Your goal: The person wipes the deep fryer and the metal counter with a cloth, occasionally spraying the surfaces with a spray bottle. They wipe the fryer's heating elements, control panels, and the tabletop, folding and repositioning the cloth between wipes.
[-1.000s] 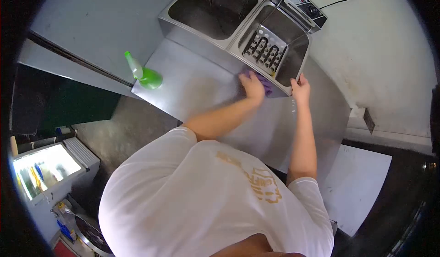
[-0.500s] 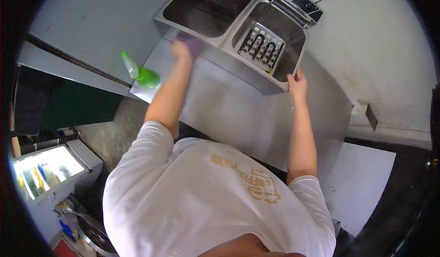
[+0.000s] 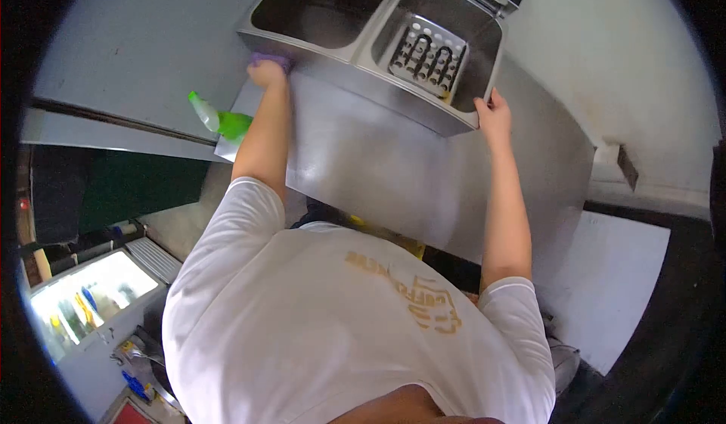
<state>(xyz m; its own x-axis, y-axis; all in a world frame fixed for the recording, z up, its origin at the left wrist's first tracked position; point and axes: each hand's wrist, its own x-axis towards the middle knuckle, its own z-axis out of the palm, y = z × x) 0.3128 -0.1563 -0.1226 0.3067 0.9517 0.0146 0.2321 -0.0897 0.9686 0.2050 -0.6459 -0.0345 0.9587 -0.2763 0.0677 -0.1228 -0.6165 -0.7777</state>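
Note:
A steel double-basin fryer stands at the back of a metal counter. Its right basin holds a perforated plate with a dark heating coil; the left basin looks bare inside. My left hand is closed on a purple cloth, pressed against the fryer's front near its left corner. My right hand grips the fryer's front right corner, thumb on the rim and fingers at the side.
A green spray bottle stands left of my left forearm on the steel counter. A grey panel rises at the left, a pale wall at the right. Down at the left is a lit glass-topped case.
My left hand has slid the purple cloth leftward along the fryer's front to near its left corner. My right hand stays on the right corner. The view has shifted slightly.

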